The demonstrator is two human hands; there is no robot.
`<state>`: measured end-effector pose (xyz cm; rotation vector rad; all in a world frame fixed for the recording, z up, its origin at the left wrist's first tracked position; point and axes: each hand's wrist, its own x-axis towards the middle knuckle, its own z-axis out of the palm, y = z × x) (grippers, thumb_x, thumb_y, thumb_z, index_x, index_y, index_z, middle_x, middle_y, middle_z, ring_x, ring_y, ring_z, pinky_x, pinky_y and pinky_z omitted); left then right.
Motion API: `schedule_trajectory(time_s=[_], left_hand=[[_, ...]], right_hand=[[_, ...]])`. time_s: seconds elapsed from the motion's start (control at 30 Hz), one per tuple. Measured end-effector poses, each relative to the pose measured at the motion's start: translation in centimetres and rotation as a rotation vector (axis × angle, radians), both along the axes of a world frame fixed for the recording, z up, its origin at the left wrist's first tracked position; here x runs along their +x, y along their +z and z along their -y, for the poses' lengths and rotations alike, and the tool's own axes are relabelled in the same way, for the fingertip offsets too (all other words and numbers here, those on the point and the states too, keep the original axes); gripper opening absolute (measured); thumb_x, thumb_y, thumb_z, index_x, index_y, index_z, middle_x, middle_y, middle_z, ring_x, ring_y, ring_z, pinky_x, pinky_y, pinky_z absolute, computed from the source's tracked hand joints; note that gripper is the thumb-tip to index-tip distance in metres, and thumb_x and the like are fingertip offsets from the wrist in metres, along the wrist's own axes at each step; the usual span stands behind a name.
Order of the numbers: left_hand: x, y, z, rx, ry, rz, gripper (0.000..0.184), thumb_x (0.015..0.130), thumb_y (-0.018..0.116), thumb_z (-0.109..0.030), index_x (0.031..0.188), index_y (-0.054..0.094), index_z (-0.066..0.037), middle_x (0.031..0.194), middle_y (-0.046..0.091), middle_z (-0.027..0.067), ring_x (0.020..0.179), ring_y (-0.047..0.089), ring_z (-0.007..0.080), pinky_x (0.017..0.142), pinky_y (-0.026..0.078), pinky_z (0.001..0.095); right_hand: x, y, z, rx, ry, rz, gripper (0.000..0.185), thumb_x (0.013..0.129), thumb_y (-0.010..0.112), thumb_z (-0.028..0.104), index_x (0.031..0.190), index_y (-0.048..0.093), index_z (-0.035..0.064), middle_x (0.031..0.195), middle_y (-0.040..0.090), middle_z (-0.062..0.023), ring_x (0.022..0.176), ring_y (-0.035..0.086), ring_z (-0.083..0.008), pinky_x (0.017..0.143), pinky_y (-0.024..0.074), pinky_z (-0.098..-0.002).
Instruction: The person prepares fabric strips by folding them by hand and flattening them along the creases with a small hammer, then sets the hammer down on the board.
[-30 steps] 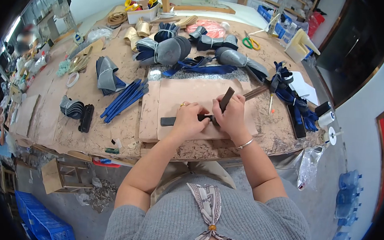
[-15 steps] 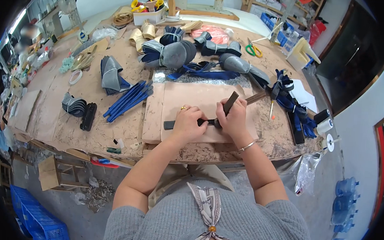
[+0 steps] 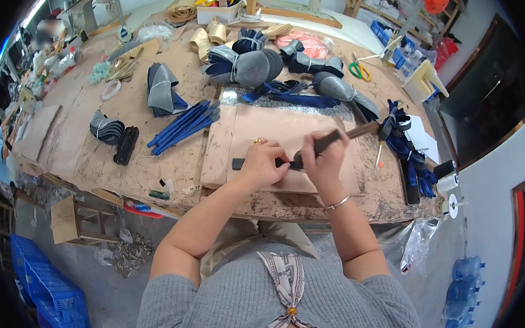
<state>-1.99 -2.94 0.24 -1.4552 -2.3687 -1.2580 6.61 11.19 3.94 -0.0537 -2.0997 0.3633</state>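
My left hand (image 3: pixel 265 162) presses down on a dark strip (image 3: pixel 238 164) that lies on the pale work board (image 3: pixel 265 125); its fingers are bent together at the strip. Gripped in my right hand (image 3: pixel 324 162) is a dark flat-sided tool (image 3: pixel 327 141), tilted to the upper right, with its lower end beside the strip. Just to the right of my left fingertips, the strip's right end is partly hidden by my right hand. Behind the tool, a brown bar (image 3: pixel 362 130) lies slanted at the board's right edge.
Blue strips (image 3: pixel 183 126) and a grey bundle (image 3: pixel 162 90) lie left of the board. Behind it are tied grey-blue bundles (image 3: pixel 244 67). Scissors (image 3: pixel 359 70) are at the back right; thread spools (image 3: pixel 447 182) stand at the right edge. A black object (image 3: pixel 126 145) sits left.
The tool in my right hand has tipped from nearly upright toward the right, and the hand has turned with it. My left hand stays on the strip. The whole view has shifted slightly.
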Motion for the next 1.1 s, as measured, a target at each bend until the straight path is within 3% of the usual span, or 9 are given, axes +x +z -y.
schedule_trajectory(time_s=[0.17, 0.3, 0.43, 0.57, 0.63, 0.73, 0.87, 0.97, 1.1], left_hand=[[-0.9, 0.0, 0.9, -0.017, -0.053, 0.057, 0.013, 0.066, 0.078, -0.015, 0.075, 0.073, -0.008, 0.084, 0.068, 0.0063, 0.090, 0.059, 0.0283, 0.088, 0.048, 0.0382], [-0.8, 0.4, 1.2, -0.032, -0.051, 0.086, 0.013, 0.066, 0.079, -0.015, 0.075, 0.073, -0.007, 0.085, 0.068, 0.0073, 0.092, 0.059, 0.0289, 0.089, 0.048, 0.0381], [-1.8, 0.6, 1.6, -0.068, -0.111, 0.134, 0.012, 0.068, 0.079, -0.014, 0.076, 0.073, -0.006, 0.085, 0.068, 0.0075, 0.090, 0.059, 0.0287, 0.089, 0.048, 0.0379], [-1.3, 0.2, -0.1, -0.030, -0.096, 0.115, 0.012, 0.068, 0.078, -0.014, 0.075, 0.072, -0.007, 0.085, 0.067, 0.0075, 0.091, 0.059, 0.0290, 0.089, 0.048, 0.0387], [-0.2, -0.1, -2.3, 0.026, -0.081, 0.088, 0.011, 0.069, 0.077, -0.015, 0.074, 0.071, -0.007, 0.084, 0.067, 0.0074, 0.091, 0.060, 0.0290, 0.088, 0.048, 0.0389], [1.2, -0.1, -4.9, 0.012, -0.033, 0.013, 0.009, 0.069, 0.075, -0.013, 0.074, 0.071, -0.007, 0.083, 0.066, 0.0079, 0.092, 0.060, 0.0296, 0.086, 0.048, 0.0398], [0.7, 0.3, -4.3, -0.001, -0.087, 0.050, 0.009, 0.070, 0.074, -0.012, 0.074, 0.071, -0.005, 0.084, 0.066, 0.0092, 0.093, 0.059, 0.0295, 0.085, 0.048, 0.0399], [0.5, 0.3, -3.8, 0.003, -0.068, 0.101, 0.009, 0.069, 0.074, -0.012, 0.074, 0.072, -0.005, 0.085, 0.066, 0.0103, 0.094, 0.059, 0.0294, 0.085, 0.049, 0.0397], [0.6, 0.5, -3.8, -0.018, -0.062, 0.113, 0.009, 0.069, 0.075, -0.011, 0.075, 0.073, -0.004, 0.085, 0.067, 0.0111, 0.094, 0.059, 0.0296, 0.087, 0.049, 0.0396]], right_hand=[[-0.2, 0.8, -0.7, -0.046, 0.070, 0.110, 0.010, 0.079, 0.072, 0.013, 0.075, 0.065, 0.0074, 0.070, 0.064, -0.0034, 0.070, 0.060, -0.0232, 0.082, 0.0390, -0.0379], [-0.3, 1.1, 0.8, -0.136, 0.022, -0.056, 0.010, 0.079, 0.072, 0.011, 0.074, 0.065, 0.0069, 0.071, 0.064, -0.0039, 0.069, 0.059, -0.0235, 0.082, 0.0390, -0.0377], [-0.9, 0.2, -0.1, -0.214, 0.137, 0.202, 0.014, 0.079, 0.072, 0.015, 0.074, 0.063, 0.0065, 0.073, 0.065, -0.0067, 0.071, 0.060, -0.0256, 0.085, 0.0389, -0.0395], [0.0, 1.6, -2.9, 0.043, -0.034, -0.024, 0.014, 0.079, 0.074, 0.016, 0.075, 0.063, 0.0077, 0.069, 0.063, -0.0034, 0.069, 0.060, -0.0235, 0.083, 0.0370, -0.0379], [1.6, 3.4, -3.1, -0.177, -0.026, -0.127, 0.015, 0.079, 0.075, 0.018, 0.078, 0.063, 0.0080, 0.070, 0.062, -0.0039, 0.069, 0.059, -0.0228, 0.085, 0.0359, -0.0386], [2.4, 3.2, -3.3, -0.158, -0.093, -0.204, 0.018, 0.078, 0.077, 0.019, 0.083, 0.064, 0.0086, 0.072, 0.063, -0.0041, 0.070, 0.060, -0.0222, 0.086, 0.0352, -0.0389], [2.0, -0.9, -5.5, -0.106, -0.072, 0.095, 0.022, 0.072, 0.078, 0.017, 0.086, 0.063, 0.0096, 0.075, 0.062, -0.0034, 0.082, 0.060, -0.0234, 0.087, 0.0372, -0.0378], [1.8, 0.3, -6.1, 0.079, -0.090, 0.071, 0.021, 0.072, 0.078, 0.017, 0.085, 0.063, 0.0090, 0.077, 0.063, -0.0042, 0.083, 0.060, -0.0245, 0.088, 0.0375, -0.0384], [1.5, 0.6, -4.1, -0.105, -0.093, -0.026, 0.021, 0.071, 0.079, 0.017, 0.083, 0.063, 0.0094, 0.077, 0.063, -0.0048, 0.082, 0.060, -0.0247, 0.088, 0.0378, -0.0386]])
